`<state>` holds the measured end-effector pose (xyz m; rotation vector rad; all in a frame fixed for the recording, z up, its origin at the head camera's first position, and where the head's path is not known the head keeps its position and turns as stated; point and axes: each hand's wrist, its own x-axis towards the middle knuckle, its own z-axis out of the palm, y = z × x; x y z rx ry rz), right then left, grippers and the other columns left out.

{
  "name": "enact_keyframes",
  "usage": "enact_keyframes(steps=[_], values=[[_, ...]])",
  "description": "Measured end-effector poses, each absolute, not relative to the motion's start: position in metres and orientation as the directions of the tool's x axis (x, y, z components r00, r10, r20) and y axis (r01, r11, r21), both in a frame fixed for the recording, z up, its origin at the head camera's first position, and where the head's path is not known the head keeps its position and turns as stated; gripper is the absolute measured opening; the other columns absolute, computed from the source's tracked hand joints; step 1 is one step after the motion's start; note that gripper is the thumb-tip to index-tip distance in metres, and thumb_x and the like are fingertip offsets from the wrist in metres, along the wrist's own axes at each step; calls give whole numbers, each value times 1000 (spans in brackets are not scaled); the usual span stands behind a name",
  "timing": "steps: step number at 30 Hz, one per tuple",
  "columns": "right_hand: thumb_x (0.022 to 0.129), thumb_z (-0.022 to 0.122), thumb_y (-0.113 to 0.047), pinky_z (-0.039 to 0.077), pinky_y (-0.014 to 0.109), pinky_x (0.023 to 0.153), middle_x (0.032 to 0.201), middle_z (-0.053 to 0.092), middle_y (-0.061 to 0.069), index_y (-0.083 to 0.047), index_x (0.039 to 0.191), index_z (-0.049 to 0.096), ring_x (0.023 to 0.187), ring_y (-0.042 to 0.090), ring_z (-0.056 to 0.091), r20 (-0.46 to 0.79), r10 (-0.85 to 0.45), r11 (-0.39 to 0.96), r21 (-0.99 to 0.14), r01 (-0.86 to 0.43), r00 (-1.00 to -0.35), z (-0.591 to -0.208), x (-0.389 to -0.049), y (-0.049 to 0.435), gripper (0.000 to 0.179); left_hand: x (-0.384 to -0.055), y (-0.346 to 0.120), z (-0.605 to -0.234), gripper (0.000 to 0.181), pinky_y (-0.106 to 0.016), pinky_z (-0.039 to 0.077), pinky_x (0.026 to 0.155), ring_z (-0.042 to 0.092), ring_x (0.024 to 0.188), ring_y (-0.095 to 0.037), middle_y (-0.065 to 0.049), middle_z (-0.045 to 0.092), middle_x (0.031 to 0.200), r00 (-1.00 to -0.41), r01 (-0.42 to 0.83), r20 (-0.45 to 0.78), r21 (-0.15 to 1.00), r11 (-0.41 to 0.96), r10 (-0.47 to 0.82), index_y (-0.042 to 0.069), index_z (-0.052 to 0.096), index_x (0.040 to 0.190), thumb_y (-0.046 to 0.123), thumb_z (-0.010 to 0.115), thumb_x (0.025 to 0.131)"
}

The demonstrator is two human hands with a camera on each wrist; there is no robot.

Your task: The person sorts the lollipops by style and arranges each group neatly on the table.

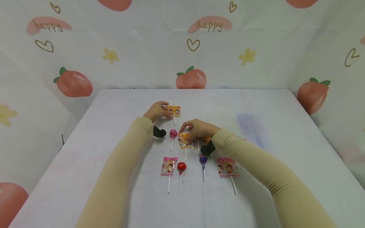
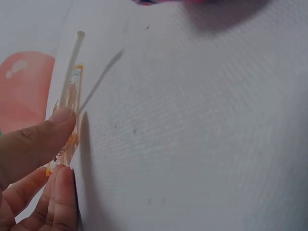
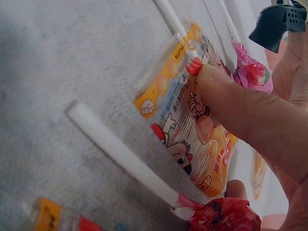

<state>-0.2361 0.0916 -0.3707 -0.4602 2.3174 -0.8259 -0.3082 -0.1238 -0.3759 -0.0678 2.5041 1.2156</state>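
Toward the back of the table, my left hand (image 1: 158, 111) pinches an orange-wrapped lollipop (image 1: 176, 110) by its flat wrapper, the white stick pointing toward me. In the left wrist view, the thumb lies on one face of that wrapper (image 2: 73, 91) and fingers are behind it. Nearer the middle, my right hand (image 1: 202, 128) grips another orange-wrapped lollipop (image 1: 182, 136). Its thumb presses the printed wrapper (image 3: 211, 154) in the right wrist view, with a fingertip at the far edge. Beside it lie a pink round lollipop (image 1: 173, 133) and a red round lollipop (image 3: 226, 214).
Closer to me lie a pink-wrapped lollipop (image 1: 169, 165), a red lollipop (image 1: 181, 166), a purple lollipop (image 1: 203, 159) and another pink-wrapped one (image 1: 228, 167). A further orange-wrapped lollipop (image 1: 206, 140) is partly hidden by the right wrist. A patterned cloth (image 1: 154, 57) hangs behind the white table (image 1: 85, 152).
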Motion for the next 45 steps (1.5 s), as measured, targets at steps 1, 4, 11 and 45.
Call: enact_keyframes(steps=[1, 4, 11, 45], values=[[78, 82, -17, 33, 53, 107, 142, 45, 18, -30, 116, 67, 131, 36, 41, -440, -505, 742, -660, -114, -743, -371, -236, 92, 43, -309, -124, -376, 77, -41, 36, 109, 48, 125, -29, -15, 52, 136, -935, -190, -335, 744, 640, 112, 10, 41, 145, 6, 79, 78], [77, 82, -18, 36, 50, 106, 141, 45, 19, -28, 117, 67, 130, 35, 41, -430, -515, 735, -666, -124, -742, -371, -236, 92, 43, -310, -123, -376, 77, -42, 37, 108, 49, 123, -28, -14, 53, 134, -936, -185, -335, 727, 661, 107, 10, 42, 144, 8, 80, 78], [77, 82, -16, 38, 47, 103, 140, 45, 20, -27, 117, 67, 128, 34, 43, -421, -521, 726, -677, -125, -742, -372, -237, 92, 44, -310, -123, -376, 77, -41, 38, 106, 49, 115, -26, -12, 53, 130, -936, -191, -337, 721, 666, 97, 12, 41, 146, 9, 79, 79], [78, 81, -18, 37, 49, 105, 140, 45, 17, -30, 117, 67, 128, 34, 43, -433, -504, 750, -649, -129, -748, -371, -236, 92, 43, -309, -127, -378, 73, -35, 36, 106, 44, 114, -22, -10, 51, 131, -926, -221, -364, 733, 643, 97, 11, 40, 148, 12, 75, 84]])
